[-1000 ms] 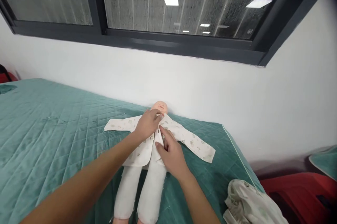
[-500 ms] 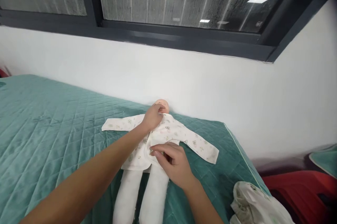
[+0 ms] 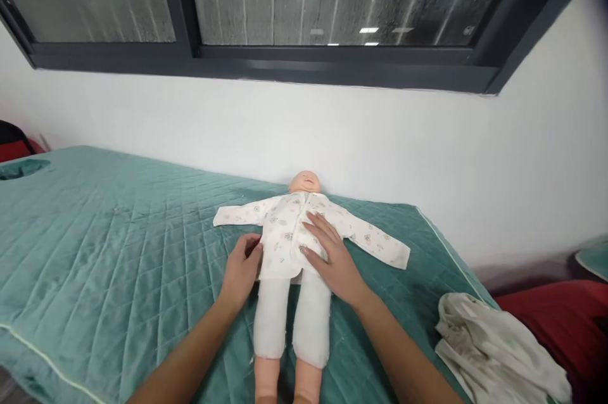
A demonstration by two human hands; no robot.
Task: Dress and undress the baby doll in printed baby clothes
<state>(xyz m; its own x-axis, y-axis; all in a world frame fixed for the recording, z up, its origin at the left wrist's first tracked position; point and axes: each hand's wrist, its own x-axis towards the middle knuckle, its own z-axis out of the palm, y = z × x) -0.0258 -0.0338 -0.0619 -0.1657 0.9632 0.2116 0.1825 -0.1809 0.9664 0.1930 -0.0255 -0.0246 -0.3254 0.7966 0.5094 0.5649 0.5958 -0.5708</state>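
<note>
A baby doll (image 3: 304, 181) lies on its back on a green quilted bed cover (image 3: 118, 233), head towards the white wall. It wears a white printed top (image 3: 289, 233) with both sleeves spread sideways; its white cloth legs (image 3: 289, 318) point at me. My left hand (image 3: 242, 270) rests at the top's lower left hem, fingers curled against the cloth. My right hand (image 3: 332, 258) lies flat and open on the top's right side, over the doll's belly.
A crumpled white garment (image 3: 494, 344) lies on the bed's right near corner. Red furniture (image 3: 560, 321) stands past the bed's right edge. The white wall and a dark-framed window (image 3: 304, 62) run behind the bed. A round hole (image 3: 21, 168) shows in the cover at far left.
My left hand came down from the doll's neck to the top's lower left hem. My right hand went from pinching the front to lying flat. The top's front is now closed.
</note>
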